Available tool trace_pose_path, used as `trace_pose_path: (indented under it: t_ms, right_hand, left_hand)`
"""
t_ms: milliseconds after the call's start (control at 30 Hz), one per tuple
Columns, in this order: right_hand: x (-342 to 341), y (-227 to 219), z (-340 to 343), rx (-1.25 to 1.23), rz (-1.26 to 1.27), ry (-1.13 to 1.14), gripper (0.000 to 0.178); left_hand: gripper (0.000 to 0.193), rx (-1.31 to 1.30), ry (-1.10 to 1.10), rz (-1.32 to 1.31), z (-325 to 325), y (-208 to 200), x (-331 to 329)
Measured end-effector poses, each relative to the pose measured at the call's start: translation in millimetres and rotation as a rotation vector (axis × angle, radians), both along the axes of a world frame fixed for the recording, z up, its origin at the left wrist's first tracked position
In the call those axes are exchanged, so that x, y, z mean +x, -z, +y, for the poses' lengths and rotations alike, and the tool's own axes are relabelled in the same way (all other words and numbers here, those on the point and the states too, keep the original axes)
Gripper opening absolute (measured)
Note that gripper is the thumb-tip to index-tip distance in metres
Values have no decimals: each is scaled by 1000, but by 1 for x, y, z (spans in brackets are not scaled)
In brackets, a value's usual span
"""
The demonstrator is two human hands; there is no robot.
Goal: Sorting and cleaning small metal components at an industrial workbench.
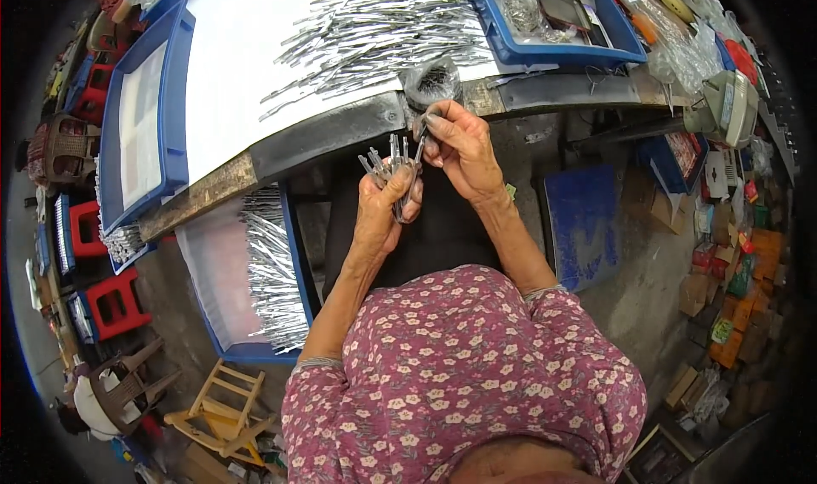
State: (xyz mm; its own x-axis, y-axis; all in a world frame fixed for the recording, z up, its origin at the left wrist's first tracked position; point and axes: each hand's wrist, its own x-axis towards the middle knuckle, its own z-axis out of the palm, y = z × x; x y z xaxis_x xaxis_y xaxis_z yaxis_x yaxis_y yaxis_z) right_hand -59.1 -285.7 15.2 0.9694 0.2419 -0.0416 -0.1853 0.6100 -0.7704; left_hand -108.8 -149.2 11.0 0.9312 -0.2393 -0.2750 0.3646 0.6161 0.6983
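My left hand (380, 202) is closed around a small bundle of thin silvery metal rods (395, 154), their ends fanning upward above the fingers. Close beside it, my right hand (465, 150) has thumb and fingers pinched together near the top of one rod. A small dark piece shows at those fingertips, too small to name. Just beyond the right hand, a dark round coil or shallow bowl (432, 82) rests at the table's front edge. Farther back lies a wide heap of similar metal rods (383, 37) on the white tabletop (225, 67).
Blue trays stand on the table: a left one (177, 101) and a right one (566, 54) with plastic bags and a phone. Below on the left, a blue bin (294, 254) holds more rods. Red stools (117, 304) and a wooden folding chair (225, 407) stand at left; boxes fill the right.
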Motion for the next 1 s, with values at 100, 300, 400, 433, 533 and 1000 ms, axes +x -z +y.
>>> trace_pose_path:
  t_ms: [100, 300, 400, 433, 533, 1000]
  right_hand:
    - [1, 2, -1, 14, 4, 4, 11]
    - [2, 0, -2, 17, 13, 3, 11]
    - [2, 1, -4, 33, 18, -7, 11]
    - [2, 2, -4, 36, 24, -17, 11]
    - [2, 2, -4, 5, 30, -10, 11]
    - [-3, 3, -8, -298, -60, -27, 13]
  left_hand:
    - [21, -14, 1, 18, 0, 2, 0]
    - [20, -10, 6, -12, -1, 3, 1]
    - [20, 1, 7, -5, -2, 2, 1]
    - [20, 2, 9, -12, -2, 2, 1]
    - [20, 19, 15, -20, -2, 0, 0]
    - [21, 198, 42, -62, 2, 4, -2]
